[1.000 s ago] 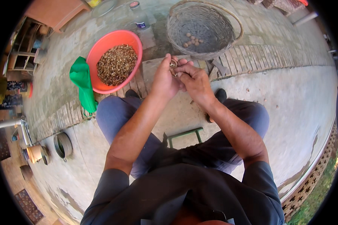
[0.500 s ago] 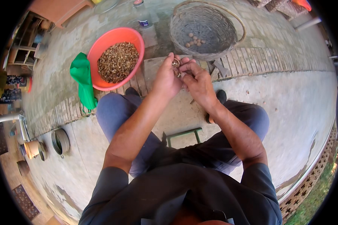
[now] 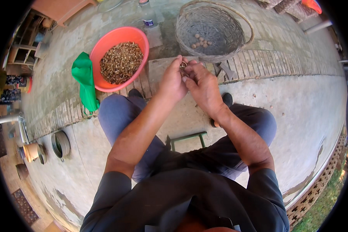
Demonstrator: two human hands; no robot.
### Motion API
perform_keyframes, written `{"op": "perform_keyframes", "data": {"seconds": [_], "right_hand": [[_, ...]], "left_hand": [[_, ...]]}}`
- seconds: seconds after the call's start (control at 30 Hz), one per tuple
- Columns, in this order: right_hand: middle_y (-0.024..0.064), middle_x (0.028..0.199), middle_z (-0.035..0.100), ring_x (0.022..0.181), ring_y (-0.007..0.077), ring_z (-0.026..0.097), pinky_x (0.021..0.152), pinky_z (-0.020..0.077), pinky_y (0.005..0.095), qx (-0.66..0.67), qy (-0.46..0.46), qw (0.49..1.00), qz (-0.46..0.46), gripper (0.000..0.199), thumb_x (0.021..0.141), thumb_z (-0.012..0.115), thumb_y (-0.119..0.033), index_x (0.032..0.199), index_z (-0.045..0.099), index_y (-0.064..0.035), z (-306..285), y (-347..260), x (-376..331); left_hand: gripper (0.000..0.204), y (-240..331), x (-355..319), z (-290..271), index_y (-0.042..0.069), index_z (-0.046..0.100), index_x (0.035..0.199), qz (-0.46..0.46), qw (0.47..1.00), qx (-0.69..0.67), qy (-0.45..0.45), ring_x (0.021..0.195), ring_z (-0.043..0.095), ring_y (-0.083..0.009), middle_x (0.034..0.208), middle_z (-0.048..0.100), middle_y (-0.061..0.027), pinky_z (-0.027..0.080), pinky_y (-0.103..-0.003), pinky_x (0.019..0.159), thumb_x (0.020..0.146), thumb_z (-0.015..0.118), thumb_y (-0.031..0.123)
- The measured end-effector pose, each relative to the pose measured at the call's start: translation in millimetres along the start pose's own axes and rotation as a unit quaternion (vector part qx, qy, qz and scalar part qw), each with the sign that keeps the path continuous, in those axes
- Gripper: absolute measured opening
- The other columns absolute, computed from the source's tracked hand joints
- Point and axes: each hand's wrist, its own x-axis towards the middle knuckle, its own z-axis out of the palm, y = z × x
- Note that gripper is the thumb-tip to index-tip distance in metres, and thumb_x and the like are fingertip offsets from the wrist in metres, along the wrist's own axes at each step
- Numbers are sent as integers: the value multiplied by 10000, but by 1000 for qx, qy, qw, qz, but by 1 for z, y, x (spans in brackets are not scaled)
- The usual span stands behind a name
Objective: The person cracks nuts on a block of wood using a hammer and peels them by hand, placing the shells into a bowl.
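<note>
In front of my knees both hands meet around a cracked walnut [image 3: 183,66], a broken brown shell partly covered by fingers. My left hand [image 3: 173,79] cups it from the left, thumb up along its side. From the right, my right hand [image 3: 203,82] has thumb and fingers bent onto the nut, pinching at it. Just beyond stands a grey wicker basket [image 3: 236,38] with a hoop handle; several whole walnuts [image 3: 201,41] lie on its bottom. A red-orange basin [image 3: 142,38] to the left holds a heap of brown walnut pieces [image 3: 121,62].
A green cloth bag [image 3: 85,79] leans against the basin. A clear jar with a red lid [image 3: 147,14] stands behind. A flat slab [image 3: 158,69] lies under my hands, with a grey metal piece [image 3: 227,70] to its right. Green metal bars [image 3: 188,136] show between my legs.
My right fingers have closed in over the walnut and cover more of it. My left hand keeps its cupped hold. The basket and basin stay in place.
</note>
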Motion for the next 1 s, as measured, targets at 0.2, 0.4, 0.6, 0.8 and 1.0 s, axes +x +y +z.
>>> {"op": "perform_keyframes", "data": {"seconds": [0.2, 0.4, 0.6, 0.8, 1.0], "right_hand": [[177, 1007, 676, 855, 285, 704, 772, 547, 366, -45, -4, 999, -30, 223, 876, 681, -15, 1097, 661, -19, 2, 0, -1], [99, 967, 693, 837, 174, 678, 759, 545, 317, 69, 3, 998, 12, 167, 921, 654, -3, 1086, 655, 21, 3, 13, 0], [37, 861, 675, 700, 75, 598, 637, 500, 249, 195, -11, 976, 98, 132, 953, 619, 3, 1074, 657, 38, -3, 3, 4], [110, 906, 717, 791, 124, 650, 691, 538, 298, 170, -11, 980, 107, 167, 929, 614, 3, 1076, 679, 48, -8, 8, 8], [89, 895, 712, 762, 106, 630, 668, 527, 281, 186, -20, 975, 118, 176, 930, 604, 5, 1083, 681, 44, -12, 6, 9]], "left_hand": [[252, -1, 2, -6, 85, 607, 934, 4, 1000, 20, -23, 1032, 660, -283, 1024, 695, -132, 525, -443, 975, 1056, 546, 297], [222, -3, -2, 2, 90, 622, 964, 25, 998, 53, 32, 946, 638, -205, 994, 676, -86, 531, -368, 908, 1047, 557, 285], [219, 0, -6, 3, 94, 630, 968, 18, 998, 59, 30, 891, 619, -183, 929, 647, -41, 528, -350, 863, 1044, 562, 287], [220, 0, -5, 4, 96, 640, 963, 10, 999, 51, -18, 887, 640, -176, 921, 664, -26, 536, -350, 839, 1048, 553, 280], [211, 0, -5, 5, 93, 649, 958, 6, 999, 35, -13, 880, 647, -173, 920, 673, -28, 540, -341, 840, 1046, 560, 263]]}}
